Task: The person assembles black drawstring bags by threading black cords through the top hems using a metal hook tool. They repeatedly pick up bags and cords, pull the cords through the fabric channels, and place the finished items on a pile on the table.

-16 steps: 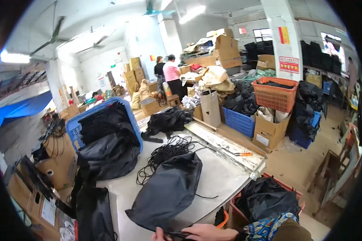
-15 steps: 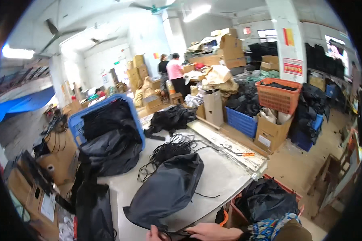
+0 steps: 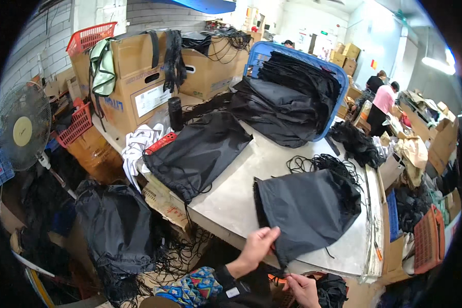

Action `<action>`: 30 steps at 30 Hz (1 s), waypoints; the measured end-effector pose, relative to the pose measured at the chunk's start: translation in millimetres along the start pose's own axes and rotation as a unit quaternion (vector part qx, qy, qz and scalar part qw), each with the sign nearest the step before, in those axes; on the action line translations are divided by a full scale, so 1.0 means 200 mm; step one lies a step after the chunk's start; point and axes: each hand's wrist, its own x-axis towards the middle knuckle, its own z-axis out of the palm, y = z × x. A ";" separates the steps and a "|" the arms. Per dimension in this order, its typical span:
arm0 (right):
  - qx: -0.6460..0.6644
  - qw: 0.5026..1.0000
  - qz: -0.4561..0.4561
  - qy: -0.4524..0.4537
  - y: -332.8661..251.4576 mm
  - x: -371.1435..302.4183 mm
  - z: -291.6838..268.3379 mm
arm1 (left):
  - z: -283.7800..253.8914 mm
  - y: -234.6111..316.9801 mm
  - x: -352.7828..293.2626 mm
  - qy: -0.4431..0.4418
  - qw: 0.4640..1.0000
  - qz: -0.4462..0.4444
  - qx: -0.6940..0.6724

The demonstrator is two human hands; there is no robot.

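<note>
A black fabric drawstring bag (image 3: pixel 308 208) lies on the near right part of the table, its hemmed edge toward the left. My left hand (image 3: pixel 256 250) is closed on the bag's near edge, thumb and fingers pinching the fabric. Just below, my right hand (image 3: pixel 303 290) pinches at the near corner, where a dark cord seems to come out; the cord itself is hard to make out. Behind the bag sits a tangled heap of black cords (image 3: pixel 326 163). Another black drawstring bag (image 3: pixel 203 154) lies to the left, with a red object (image 3: pixel 160 143) beside it.
A blue basket (image 3: pixel 342 84) full of stacked black fabric stands on the table (image 3: pixel 226 203). Cardboard boxes (image 3: pixel 126 97) line the far left. Several black bags (image 3: pixel 120 226) hang off the left edge near a standing fan (image 3: pixel 23 128). Two people (image 3: pixel 382 105) are in the background.
My view has swung left, bringing the fan and boxes in. The held bag now lies with its hem leftward. My left hand has moved up along its edge; both hands still grip it.
</note>
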 end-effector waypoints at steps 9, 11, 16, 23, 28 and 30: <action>0.166 0.972 0.159 -0.041 0.16 0.08 -0.05 | 0.09 -0.14 -0.09 -0.079 0.970 0.147 0.177; 0.041 0.997 0.041 -0.045 0.24 0.07 -0.06 | 0.08 -0.09 -0.02 -0.032 0.985 0.112 0.130; -0.341 0.919 -0.156 -0.120 0.14 0.14 -0.23 | 0.12 -0.08 -0.14 -0.139 0.919 0.210 0.305; -0.072 0.939 -0.310 0.126 -0.43 0.46 -0.36 | 0.02 -0.11 -0.17 -0.116 0.774 0.399 0.478; 0.045 0.920 -0.324 0.214 -0.48 0.37 -0.45 | -0.25 -0.10 -0.08 0.007 0.705 0.387 0.594; 0.235 0.822 -0.358 0.375 -0.50 0.32 -0.67 | -0.44 -0.03 -0.05 0.084 0.704 0.333 0.622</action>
